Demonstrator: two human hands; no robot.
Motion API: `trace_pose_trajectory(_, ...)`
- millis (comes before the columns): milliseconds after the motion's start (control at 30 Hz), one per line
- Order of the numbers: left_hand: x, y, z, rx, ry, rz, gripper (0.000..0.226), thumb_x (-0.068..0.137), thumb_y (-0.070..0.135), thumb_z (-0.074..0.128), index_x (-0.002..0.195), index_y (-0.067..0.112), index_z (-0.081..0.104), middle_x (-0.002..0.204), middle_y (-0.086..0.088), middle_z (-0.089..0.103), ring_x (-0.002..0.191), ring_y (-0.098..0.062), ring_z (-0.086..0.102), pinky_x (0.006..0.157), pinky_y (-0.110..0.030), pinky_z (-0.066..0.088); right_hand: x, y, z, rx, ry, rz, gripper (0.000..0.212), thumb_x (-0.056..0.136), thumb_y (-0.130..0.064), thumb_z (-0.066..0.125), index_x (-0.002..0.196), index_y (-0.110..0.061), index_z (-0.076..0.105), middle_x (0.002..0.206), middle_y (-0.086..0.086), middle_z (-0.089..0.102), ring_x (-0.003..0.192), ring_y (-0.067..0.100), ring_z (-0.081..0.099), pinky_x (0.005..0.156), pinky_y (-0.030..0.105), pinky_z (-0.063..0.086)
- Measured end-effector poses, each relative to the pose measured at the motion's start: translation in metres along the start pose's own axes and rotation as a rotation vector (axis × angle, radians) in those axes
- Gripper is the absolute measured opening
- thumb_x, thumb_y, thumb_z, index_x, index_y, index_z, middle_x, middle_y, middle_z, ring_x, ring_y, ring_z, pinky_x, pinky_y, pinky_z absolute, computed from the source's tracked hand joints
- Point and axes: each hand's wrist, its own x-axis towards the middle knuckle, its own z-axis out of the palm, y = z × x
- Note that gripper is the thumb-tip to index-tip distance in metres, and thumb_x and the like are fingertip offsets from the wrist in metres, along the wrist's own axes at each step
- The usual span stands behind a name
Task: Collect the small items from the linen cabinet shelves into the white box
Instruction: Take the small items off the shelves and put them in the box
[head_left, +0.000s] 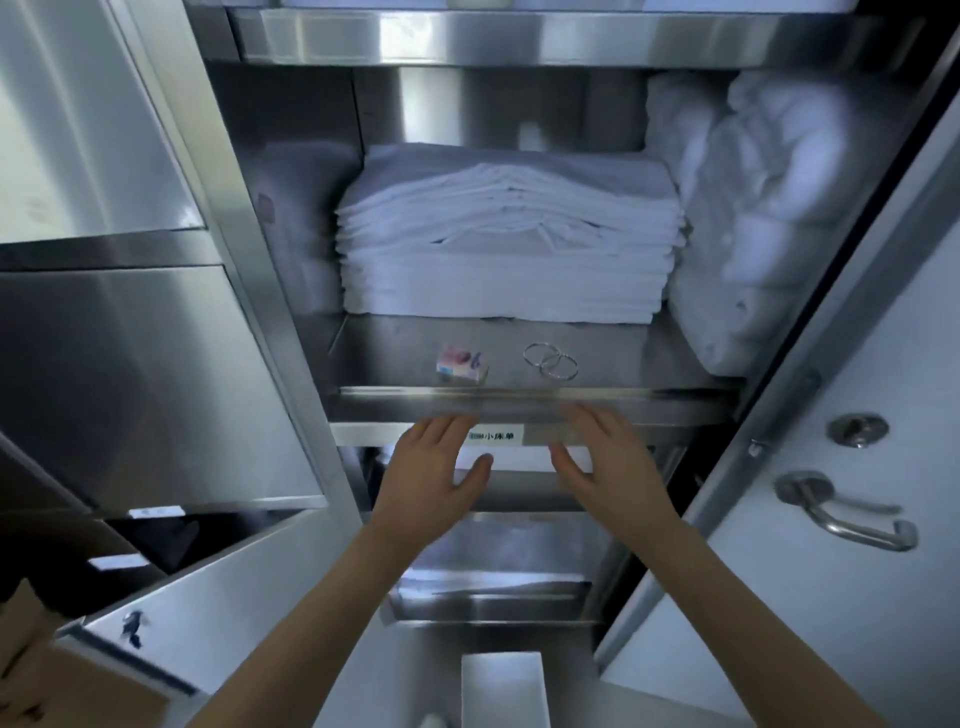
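Steel cabinet: a tall stainless steel linen cabinet (260, 270) stands open and fills the view, with its door swung out to the right.
White bundle: a soft roll of white bedding (753, 218) is pushed against the right wall of the middle shelf.
White stack: a neat pile of folded white sheets (509, 249) sits at the back of the same shelf, left of the bundle.
Steel shelf: the middle shelf (649, 364) has a bare strip in front of the sheets, and both small items lie there.
White box: an open rectangular white box (501, 686) waits at the bottom of the view, between the forearms and well below the shelf.
Left hand: the left hand (431, 473) is spread flat and holds nothing, with its fingertips just under the shelf's front lip.
Right hand: the right hand (608, 467) is likewise spread and holding nothing, at the same height.
Pink packet: a small pink and white packet (462, 364) lies flat near the lip, its long side running along the lip, just above and beyond the left fingertips.
Silver rings: two thin silver metal rings (551, 361) lie flat and overlapping, right of the packet, above and slightly left of the right fingertips.
Reach: each hand probably takes its nearer item, left to the packet and right to the rings, up and over the lip.
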Motion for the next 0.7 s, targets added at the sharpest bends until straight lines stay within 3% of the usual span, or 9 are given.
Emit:
trace_pose_trajectory(167, 0.084, -0.050, 0.015, 0.018, -0.013, 0.120, 0.049, 0.085, 0.042, 0.048, 0.122, 0.013, 0.061, 0.118, -0.005, 0.065, 0.105, -0.028, 0.057, 0.091, -0.035, 0.046, 0.074, 0.017, 0.028, 0.001, 0.097, 0.006, 0.042, 0.091, -0.035, 0.049, 0.123, -0.009, 0.061, 0.120, 0.008, 0.062, 0.111, 0.025, 0.054, 0.095, 0.037, 0.047)
trace_pose_trajectory(367, 0.154, -0.089, 0.042, -0.020, -0.164, 0.076, 0.050, 0.087, 0.045, 0.056, 0.129, 0.018, 0.054, 0.129, -0.002, 0.057, 0.115, -0.023, 0.051, 0.098, -0.040, 0.044, 0.136, 0.059, 0.073, -0.039, -0.061, 0.137, 0.046, 0.092, -0.038, 0.051, 0.130, -0.012, 0.056, 0.130, 0.009, 0.057, 0.121, 0.027, 0.049, 0.100, 0.042, 0.046)
trace_pose_trajectory(433, 0.167, -0.102, 0.055, -0.026, -0.195, 0.041, 0.053, 0.088, 0.045, 0.058, 0.133, 0.019, 0.049, 0.137, -0.001, 0.052, 0.123, -0.022, 0.046, 0.104, -0.042, 0.040, 0.150, 0.071, 0.088, -0.064, -0.127, 0.179, 0.050, 0.093, -0.040, 0.053, 0.136, -0.014, 0.051, 0.139, 0.011, 0.051, 0.129, 0.030, 0.043, 0.107, 0.042, 0.039)
trace_pose_trajectory(533, 0.175, -0.114, 0.069, -0.020, -0.265, 0.015, 0.064, 0.088, 0.051, 0.057, 0.142, 0.022, 0.039, 0.150, -0.001, 0.038, 0.136, -0.022, 0.033, 0.114, -0.041, 0.027, 0.164, 0.086, 0.105, -0.155, -0.211, 0.208, 0.062, 0.093, -0.057, 0.036, 0.145, -0.023, 0.038, 0.151, 0.008, 0.039, 0.141, 0.033, 0.030, 0.114, 0.047, 0.029)
trace_pose_trajectory(633, 0.177, -0.125, 0.080, 0.031, -0.349, 0.032, 0.073, 0.089, 0.056, 0.054, 0.149, 0.026, 0.026, 0.158, 0.001, 0.023, 0.143, -0.022, 0.019, 0.118, -0.040, 0.016, 0.174, 0.100, 0.116, -0.200, -0.317, 0.239, 0.065, 0.094, -0.062, 0.029, 0.151, -0.031, 0.024, 0.158, 0.004, 0.025, 0.147, 0.030, 0.015, 0.118, 0.049, 0.018)
trace_pose_trajectory(700, 0.178, -0.130, 0.084, 0.047, -0.379, 0.050, 0.074, 0.089, 0.057, 0.052, 0.150, 0.026, 0.022, 0.159, 0.001, 0.019, 0.145, -0.023, 0.016, 0.119, -0.041, 0.014, 0.174, 0.105, 0.120, -0.222, -0.351, 0.243, 0.066, 0.094, -0.065, 0.025, 0.151, -0.032, 0.024, 0.158, 0.002, 0.026, 0.147, 0.029, 0.015, 0.118, 0.049, 0.016)
